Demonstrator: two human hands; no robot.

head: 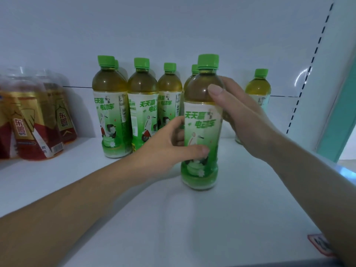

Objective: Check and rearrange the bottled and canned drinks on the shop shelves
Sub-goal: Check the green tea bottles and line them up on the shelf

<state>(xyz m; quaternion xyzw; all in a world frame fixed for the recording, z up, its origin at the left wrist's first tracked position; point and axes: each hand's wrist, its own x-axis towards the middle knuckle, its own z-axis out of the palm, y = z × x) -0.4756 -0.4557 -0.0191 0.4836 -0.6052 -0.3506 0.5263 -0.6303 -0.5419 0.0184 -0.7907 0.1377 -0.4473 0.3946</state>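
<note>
Green-capped and full of amber tea, the front green tea bottle (202, 120) stands upright on the white shelf (173, 218), forward of the row of matching bottles (142, 105) at the back wall. Both hands hold it. The left hand (163, 149) curls round the lower label with its thumb across the front. The right hand (244, 120) wraps the shoulder, thumb pressed on the plastic above the label.

The risk lies in the crowding behind. Another bottle stands directly at its back, and the left knuckles sit close to the row. A quick shove rearward could likely tip one bottle into its neighbours. The right wrist passes in front of the lone bottle (259, 87) in the corner, so a sideways swing might topple it. The red-and-gold energy drink bottles (38, 120) on the left look well clear.
</note>
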